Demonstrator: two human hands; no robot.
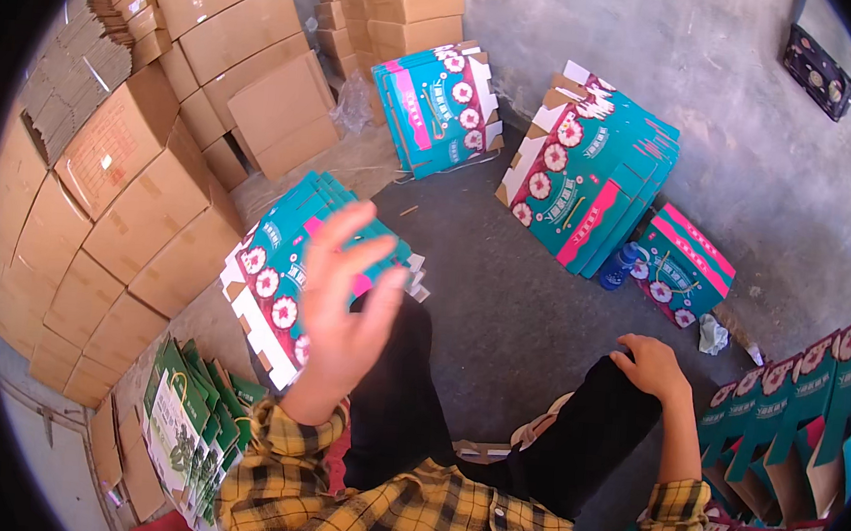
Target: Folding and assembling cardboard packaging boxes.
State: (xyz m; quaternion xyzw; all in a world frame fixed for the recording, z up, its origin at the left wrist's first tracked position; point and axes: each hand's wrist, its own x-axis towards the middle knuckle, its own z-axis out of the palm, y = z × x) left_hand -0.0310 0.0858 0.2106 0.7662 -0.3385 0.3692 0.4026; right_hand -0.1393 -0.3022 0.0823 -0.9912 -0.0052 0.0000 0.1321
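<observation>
My left hand [339, 304] is raised in the air with fingers spread, palm toward me, holding nothing. It hovers over a stack of flat teal and pink printed cartons [281, 280] lying on the floor beside my left knee. My right hand [650, 365] rests on my right knee, fingers curled over the black trouser leg, with nothing in it. I sit on the floor in a yellow checked shirt.
Brown cardboard boxes [145, 177] are stacked high on the left. More flat teal cartons [436, 108] [590, 169] lie ahead on the grey floor. One assembled teal box [682, 264] and a blue bottle [618, 267] stand ahead right. Folded teal boxes [800, 410] line the right; green cartons [187, 426] sit lower left.
</observation>
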